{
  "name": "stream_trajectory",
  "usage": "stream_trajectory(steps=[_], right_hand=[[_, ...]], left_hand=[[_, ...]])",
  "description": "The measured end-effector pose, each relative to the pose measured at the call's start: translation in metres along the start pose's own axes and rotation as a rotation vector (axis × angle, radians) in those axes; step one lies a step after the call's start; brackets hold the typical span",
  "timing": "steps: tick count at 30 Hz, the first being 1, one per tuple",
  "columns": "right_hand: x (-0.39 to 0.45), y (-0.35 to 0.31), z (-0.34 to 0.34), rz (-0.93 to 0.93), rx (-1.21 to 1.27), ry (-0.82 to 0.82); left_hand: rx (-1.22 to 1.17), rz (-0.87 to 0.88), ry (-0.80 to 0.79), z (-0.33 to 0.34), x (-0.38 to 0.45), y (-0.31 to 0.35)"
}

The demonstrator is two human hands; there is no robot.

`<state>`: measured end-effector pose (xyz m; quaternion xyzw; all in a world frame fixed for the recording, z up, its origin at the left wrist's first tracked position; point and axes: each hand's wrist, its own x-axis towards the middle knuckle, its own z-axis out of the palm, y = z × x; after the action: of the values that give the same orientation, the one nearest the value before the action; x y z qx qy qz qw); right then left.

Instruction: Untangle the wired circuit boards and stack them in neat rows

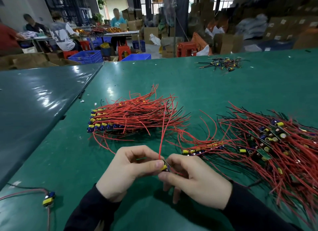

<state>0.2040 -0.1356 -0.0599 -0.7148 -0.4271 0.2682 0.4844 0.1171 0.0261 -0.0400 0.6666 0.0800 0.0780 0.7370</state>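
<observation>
Currently both hands, left (128,168) and right (192,177), pinch one board (164,166), seemingly; its wire runs toward twelve o'clock, stacked rows (105,120) at eleven

Left hand (126,170) and right hand (194,179) close together, fingers curled, thumbs and fingertips pinching; dark sleeves on both forearms.

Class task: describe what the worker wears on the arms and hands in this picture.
Both arms wear long, plain dark sleeves reaching the wrists. The left hand and right hand are bare: no gloves, rings, watch or wrist strap show. No markings show on the sleeves.
</observation>
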Motion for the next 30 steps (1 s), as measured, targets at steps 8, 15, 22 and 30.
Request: stream_trajectory(steps=[8,15,22,30], right_hand=[[-0.003,-0.006,0.004,0.079,0.067,-0.138],[-0.003,-0.018,0.003,0.028,0.242,-0.196],[-0.002,-0.019,0.004,0.041,0.396,-0.232],[0.0,-0.016,0.004,0.07,0.41,-0.217]], left_hand=[[0.207,0.083,-0.05,-0.001,0.0,0.0],[-0.076,-0.007,-0.049,0.003,-0.001,0.001],[-0.062,0.158,0.12,0.01,-0.001,0.0],[0.015,0.28,0.259,0.014,0.003,-0.002]])
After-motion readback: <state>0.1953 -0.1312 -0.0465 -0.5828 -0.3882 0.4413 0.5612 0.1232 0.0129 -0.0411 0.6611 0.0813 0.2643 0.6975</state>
